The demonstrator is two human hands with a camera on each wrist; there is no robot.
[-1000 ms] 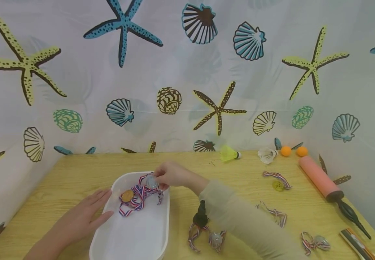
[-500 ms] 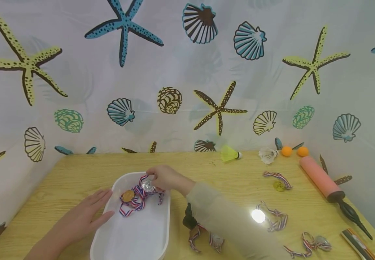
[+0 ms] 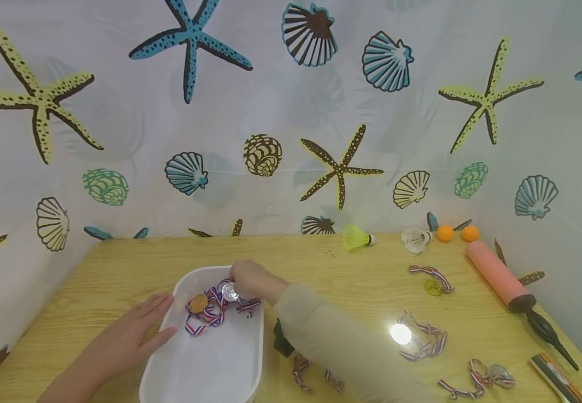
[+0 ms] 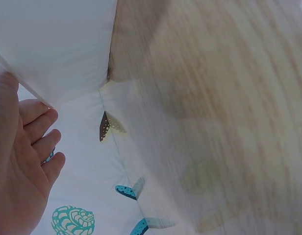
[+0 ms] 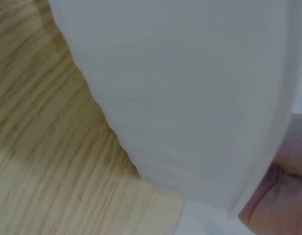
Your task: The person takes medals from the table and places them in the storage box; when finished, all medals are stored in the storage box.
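Note:
A white plastic tub [image 3: 205,369] stands on the table, with two ribboned medals at its far end. The bronze-coloured medal [image 3: 198,303] lies flat, its striped ribbon [image 3: 215,316] tangled beside it. Against the fingers of my right hand [image 3: 252,280], just inside the tub's far right corner, is a silver medal [image 3: 229,291]. That hand is curled over the medal's edge and ribbon; its fingertips are hidden, also behind the rim in the right wrist view. My left hand [image 3: 129,336] rests with straight fingers along the tub's left rim, as the left wrist view [image 4: 23,161] confirms.
On the right lie a gold medal [image 3: 433,287], a silver medal [image 3: 501,376], loose striped ribbon [image 3: 429,338] and a pink-barrelled pump [image 3: 494,274]. Two shuttlecocks [image 3: 355,238] and two orange balls [image 3: 445,233] line the back. More ribbon [image 3: 301,372] lies partly under my right sleeve.
My right hand has moved slightly left and turned knuckles-up at the tub's corner. The silver medal has shifted a little left, and its ribbon is bunched differently. The left hand has stayed put.

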